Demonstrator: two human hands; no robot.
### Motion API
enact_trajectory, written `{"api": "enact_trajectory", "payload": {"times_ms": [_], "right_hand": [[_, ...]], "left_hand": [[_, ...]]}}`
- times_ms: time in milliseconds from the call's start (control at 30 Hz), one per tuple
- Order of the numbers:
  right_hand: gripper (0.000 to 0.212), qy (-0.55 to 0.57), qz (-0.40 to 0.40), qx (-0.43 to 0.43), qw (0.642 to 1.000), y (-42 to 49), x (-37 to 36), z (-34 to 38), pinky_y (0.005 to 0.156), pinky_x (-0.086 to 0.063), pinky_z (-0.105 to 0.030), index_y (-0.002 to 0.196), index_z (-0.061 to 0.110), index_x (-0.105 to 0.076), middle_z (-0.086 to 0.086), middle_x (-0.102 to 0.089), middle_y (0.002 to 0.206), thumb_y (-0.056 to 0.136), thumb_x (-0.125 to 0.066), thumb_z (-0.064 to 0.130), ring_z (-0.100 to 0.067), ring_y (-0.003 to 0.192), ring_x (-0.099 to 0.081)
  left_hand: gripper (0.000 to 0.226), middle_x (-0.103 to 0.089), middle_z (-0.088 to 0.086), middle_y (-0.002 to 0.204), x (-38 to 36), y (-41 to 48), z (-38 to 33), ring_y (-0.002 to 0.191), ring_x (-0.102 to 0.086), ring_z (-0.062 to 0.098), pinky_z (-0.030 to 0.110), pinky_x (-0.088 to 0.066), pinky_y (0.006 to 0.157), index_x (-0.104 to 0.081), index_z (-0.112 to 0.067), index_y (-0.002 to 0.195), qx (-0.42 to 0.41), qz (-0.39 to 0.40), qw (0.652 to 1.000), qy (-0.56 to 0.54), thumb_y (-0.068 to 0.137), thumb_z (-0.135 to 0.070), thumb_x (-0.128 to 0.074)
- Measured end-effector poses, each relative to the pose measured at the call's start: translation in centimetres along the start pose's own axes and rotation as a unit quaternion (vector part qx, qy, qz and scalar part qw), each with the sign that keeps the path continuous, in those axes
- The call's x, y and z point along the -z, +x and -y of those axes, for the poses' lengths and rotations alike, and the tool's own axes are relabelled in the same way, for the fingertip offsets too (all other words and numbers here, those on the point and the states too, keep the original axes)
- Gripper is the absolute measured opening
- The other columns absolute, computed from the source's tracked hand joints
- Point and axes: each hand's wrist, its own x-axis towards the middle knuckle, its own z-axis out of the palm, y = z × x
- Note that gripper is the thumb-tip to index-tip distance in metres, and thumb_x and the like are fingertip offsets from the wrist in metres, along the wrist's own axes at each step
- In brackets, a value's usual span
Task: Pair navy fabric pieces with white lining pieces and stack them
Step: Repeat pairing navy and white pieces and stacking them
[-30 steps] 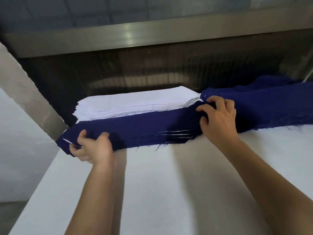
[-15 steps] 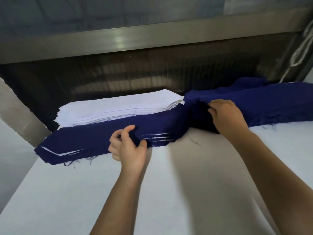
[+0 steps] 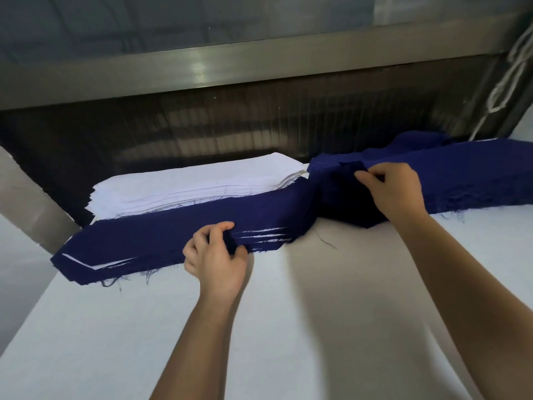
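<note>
Left hand (image 3: 215,255) and right hand (image 3: 395,192) grip navy fabric (image 3: 161,238) edges.

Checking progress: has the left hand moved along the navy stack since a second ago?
Yes. The left hand slid rightward along the navy stack, from its left end to near its right end, gripping the front edge.

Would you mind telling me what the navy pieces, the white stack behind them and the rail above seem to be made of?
Navy pieces: matte woven cloth, judging by threads fraying from the cut edges. White stack: thin sheets, probably lining fabric; fine layered edges show. Rail: likely brushed metal, given its dull sheen and soft highlight.
</note>
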Motion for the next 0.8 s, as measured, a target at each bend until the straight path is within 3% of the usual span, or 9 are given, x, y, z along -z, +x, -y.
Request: {"api": "enact_trajectory", "payload": {"times_ms": [200,367,500,567,633,733,800], "right_hand": [[0.021,0.005,0.037,-0.013,0.999,0.5,0.3,-0.5,0.052,-0.035,-0.024,0.078,0.005,-0.065,-0.003,-0.054,0.065,0.093,-0.055,0.017,-0.014,0.060,-0.047],[0.014,0.038,-0.015,0.002,0.999,0.0,0.4,-0.3,0.058,-0.033,-0.019,0.081,0.013,-0.062,0.005,-0.056,0.072,0.091,-0.058,0.021,-0.008,0.067,-0.050],[0.015,-0.039,-0.107,0.118,0.986,-1.2,0.1,0.4,0.087,-0.034,-0.029,0.096,0.009,-0.066,-0.007,-0.063,0.103,0.092,-0.057,0.020,-0.026,0.101,-0.052],[0.016,-0.063,-0.139,0.188,0.970,-2.6,-0.2,1.3,0.089,-0.034,-0.038,0.096,0.006,-0.068,-0.010,-0.062,0.110,0.089,-0.061,0.018,-0.033,0.107,-0.049],[0.013,-0.077,-0.145,0.255,0.953,-4.2,-0.8,2.5,0.079,-0.041,-0.044,0.088,0.004,-0.069,-0.012,-0.065,0.104,0.085,-0.064,0.015,-0.038,0.098,-0.054],[0.010,-0.095,-0.105,0.331,0.933,-6.7,-2.5,4.0,0.065,-0.044,-0.038,0.076,0.006,-0.070,-0.010,-0.068,0.087,0.078,-0.066,0.015,-0.034,0.077,-0.061],[0.009,-0.103,-0.066,0.356,0.926,-8.2,-3.9,4.6,0.061,-0.043,-0.033,0.073,0.008,-0.069,-0.006,-0.067,0.078,0.076,-0.065,0.016,-0.029,0.069,-0.061]], "left_hand": [[0.042,-0.040,-0.004,0.133,0.0,-0.1,0.0,0.129,-0.021,0.022,0.032,-0.014,0.106,-0.056,-0.026,0.123,-0.002,-0.002,1.000,-0.002,0.084,-0.012,-0.064],[0.042,-0.041,-0.003,0.132,0.0,-0.1,0.0,0.128,-0.022,0.022,0.034,-0.014,0.106,-0.056,-0.025,0.123,-0.004,-0.003,1.000,-0.005,0.084,-0.011,-0.064],[0.043,-0.042,-0.008,0.129,-0.1,0.1,-0.1,0.127,-0.022,0.020,0.035,-0.015,0.105,-0.056,-0.027,0.123,-0.011,-0.008,1.000,-0.011,0.083,-0.014,-0.067],[0.044,-0.042,-0.014,0.122,0.0,0.0,-0.1,0.125,-0.023,0.017,0.031,-0.015,0.099,-0.057,-0.030,0.122,-0.035,-0.007,0.999,-0.017,0.082,-0.018,-0.070],[0.046,-0.042,-0.017,0.119,0.2,-0.2,-0.2,0.122,-0.027,0.016,0.028,-0.015,0.095,-0.057,-0.033,0.123,-0.072,0.003,0.997,-0.034,0.081,-0.021,-0.073],[0.055,-0.039,-0.018,0.121,0.6,-0.8,-0.6,0.113,-0.035,0.012,0.031,-0.023,0.097,-0.053,-0.038,0.127,-0.164,0.018,0.983,-0.082,0.076,-0.028,-0.071],[0.062,-0.036,-0.019,0.125,1.0,-1.1,-0.9,0.101,-0.047,0.009,0.023,-0.036,0.094,-0.046,-0.041,0.128,-0.230,0.047,0.962,-0.144,0.077,-0.018,-0.072]]}}
